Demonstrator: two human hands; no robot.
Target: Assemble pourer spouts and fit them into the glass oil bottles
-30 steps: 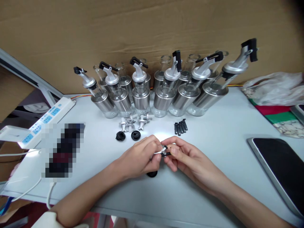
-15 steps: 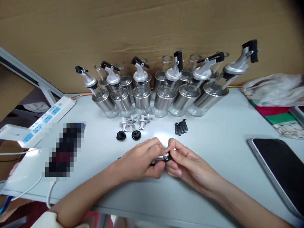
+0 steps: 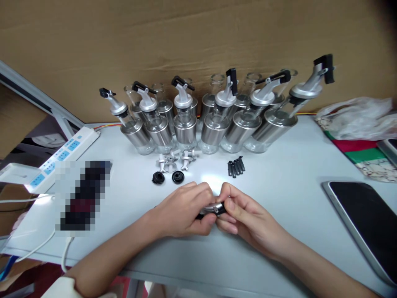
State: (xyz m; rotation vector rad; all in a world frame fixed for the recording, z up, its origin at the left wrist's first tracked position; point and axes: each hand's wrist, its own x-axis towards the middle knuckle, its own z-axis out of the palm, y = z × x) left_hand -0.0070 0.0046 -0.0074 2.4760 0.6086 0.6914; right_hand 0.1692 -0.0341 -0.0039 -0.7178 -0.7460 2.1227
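Observation:
Near the front of the table my left hand [image 3: 189,209] is closed around a silver pourer spout [image 3: 214,207], much of it hidden under the fingers. My right hand [image 3: 245,211] pinches the black lever [image 3: 222,207] at the spout's right end between thumb and fingers. Beyond the hands lie two black rubber stoppers [image 3: 178,177] and a small pile of silver spout pieces [image 3: 186,160]. Several loose black levers [image 3: 236,167] sit side by side to the right of these.
A row of glass-and-steel bottles [image 3: 215,130] with pourers stands at the back, with open-necked bottles [image 3: 166,106] behind. On the left are a power strip [image 3: 77,142] and a pixelated dark device. A phone [image 3: 366,223] and a plastic bag [image 3: 356,118] lie at right.
Both hands keep hold of the pourer spout in nearly the same place. The spout and lever look slightly turned, and the right thumb has shifted a little to the right.

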